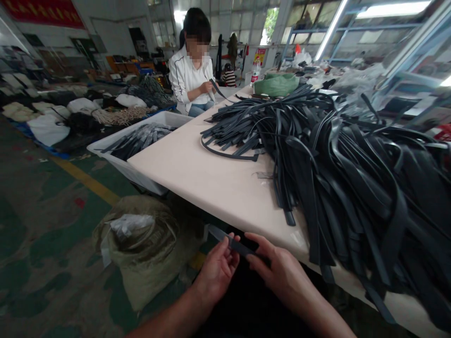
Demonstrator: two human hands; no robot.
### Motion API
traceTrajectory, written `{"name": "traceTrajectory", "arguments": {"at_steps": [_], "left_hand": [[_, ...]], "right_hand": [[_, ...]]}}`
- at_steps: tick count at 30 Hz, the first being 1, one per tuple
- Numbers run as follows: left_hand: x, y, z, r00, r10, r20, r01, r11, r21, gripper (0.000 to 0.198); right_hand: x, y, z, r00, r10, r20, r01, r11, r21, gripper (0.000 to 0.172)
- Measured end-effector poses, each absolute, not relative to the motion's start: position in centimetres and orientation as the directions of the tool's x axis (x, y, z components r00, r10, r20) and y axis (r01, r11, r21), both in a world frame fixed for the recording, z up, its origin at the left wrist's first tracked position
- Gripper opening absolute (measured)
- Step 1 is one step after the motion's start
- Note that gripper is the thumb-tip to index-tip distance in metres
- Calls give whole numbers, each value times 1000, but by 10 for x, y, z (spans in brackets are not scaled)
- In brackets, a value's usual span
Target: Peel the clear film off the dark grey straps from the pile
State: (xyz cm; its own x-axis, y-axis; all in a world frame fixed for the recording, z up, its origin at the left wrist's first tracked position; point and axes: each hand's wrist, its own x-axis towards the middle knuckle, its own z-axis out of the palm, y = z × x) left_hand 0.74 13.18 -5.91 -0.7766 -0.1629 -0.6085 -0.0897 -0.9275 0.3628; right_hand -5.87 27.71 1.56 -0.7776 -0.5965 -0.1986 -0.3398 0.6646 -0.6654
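Note:
A dark grey, flat strap (pixel 240 246) lies between my two hands, just off the table's near edge. Its far end looks pale and glossy, like clear plastic. My left hand (pixel 217 267) pinches it between thumb and curled fingers. Around the other part of it is my right hand (pixel 283 270), with the thumb against the strap and the index finger arched above. Where the strap goes under the right palm is hidden. A large heap of similar black straps (pixel 324 164) covers the right side of the pale table (pixel 197 164), some hanging over its edge.
A woven sack (pixel 148 263) with plastic on top stands on the floor left of my hands. Beyond it a white bin (pixel 109 157) holds more strips. Across the table a person (pixel 193 70) handles a strap. A green bundle (pixel 276 84) and bottle (pixel 256 70) stand behind.

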Motion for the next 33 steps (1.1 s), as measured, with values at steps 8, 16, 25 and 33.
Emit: {"name": "traceTrajectory", "arguments": {"at_steps": [8, 16, 25, 33], "left_hand": [[9, 145, -59, -796, -56, -603, -160, -941, 299, 16], [2, 125, -58, -705, -105, -701, -130, -953, 274, 13], [2, 124, -49, -659, -3, -752, -187, -968, 168, 16], [9, 117, -48, -642, -11, -766, -191, -966, 174, 14]], "right_hand": [[-60, 277, 17, -807, -552, -209, -415, 782, -466, 46], [-49, 306, 46, -644, -739, -196, -395, 541, -743, 43], [-39, 337, 61, -540, -803, 252, -705, 269, -656, 45], [-41, 305, 37, -447, -844, 297, -815, 248, -524, 37]]}}
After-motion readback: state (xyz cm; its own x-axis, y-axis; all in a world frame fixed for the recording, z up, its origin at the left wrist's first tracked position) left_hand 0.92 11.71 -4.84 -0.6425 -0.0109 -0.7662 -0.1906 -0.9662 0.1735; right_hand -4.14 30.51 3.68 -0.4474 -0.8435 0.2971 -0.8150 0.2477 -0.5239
